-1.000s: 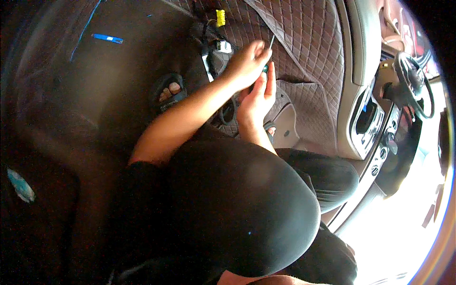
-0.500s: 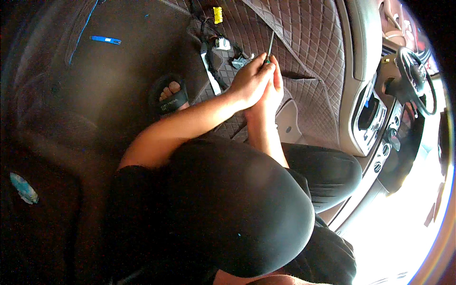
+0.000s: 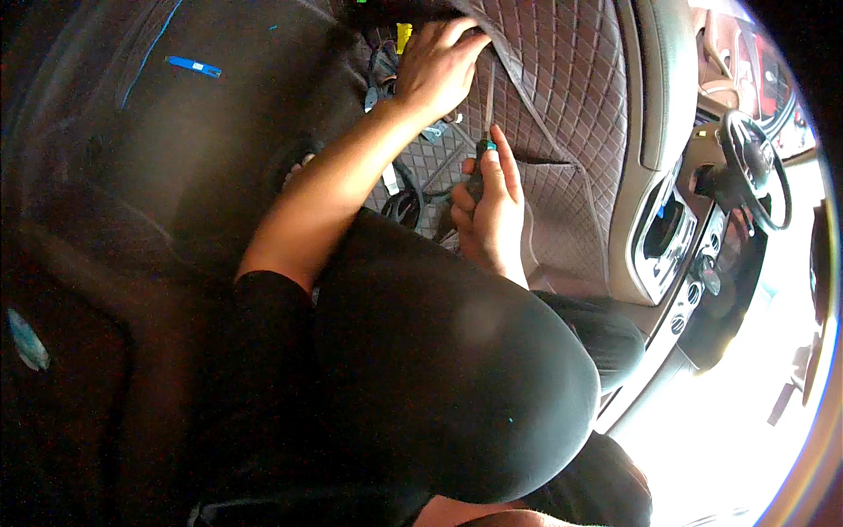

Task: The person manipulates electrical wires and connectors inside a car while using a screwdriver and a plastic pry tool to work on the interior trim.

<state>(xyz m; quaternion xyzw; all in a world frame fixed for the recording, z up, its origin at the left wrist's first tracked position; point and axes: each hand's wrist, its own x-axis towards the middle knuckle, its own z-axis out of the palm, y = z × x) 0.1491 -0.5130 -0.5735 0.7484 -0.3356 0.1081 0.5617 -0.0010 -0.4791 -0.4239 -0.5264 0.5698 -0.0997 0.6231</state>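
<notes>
Screwdriver (image 3: pixel 486 147) is resting in our right hand (image 3: pixel 497 202) alone, no longer being clasped by both hands as it was half a second ago; the right fingers are wrapping its dark, green-collared handle, and its thin metal shaft is pointing toward the far side, passing in front of the brown quilted covering (image 3: pixel 566 88). Our left hand (image 3: pixel 439 70) is now keeping well apart from the handle, farther away and to the left, its fingers reaching to a seamed edge of that covering; we are unable to tell whether they are pinching the edge or only lying against it. Just left of this hand a yellow connector (image 3: pixel 404 38) is showing, and beside it dark wiring (image 3: pixel 384 61) is running, partly hidden by the hand. Our left forearm (image 3: pixel 329 189) is covering most of a sandalled foot (image 3: pixel 303 162), which was showing more fully before. Between that forearm and our right hand, a white strip (image 3: pixel 390 178) and a looped black cable (image 3: pixel 404 204) are lying. On the dark floor at the far left, a blue tool (image 3: pixel 193 67) is lying near a blue cord (image 3: pixel 154 51). Our own dark clothing (image 3: pixel 474 378) is filling the near middle and blocking the view there, while a steering wheel (image 3: pixel 755 171) is standing well to the right.
</notes>
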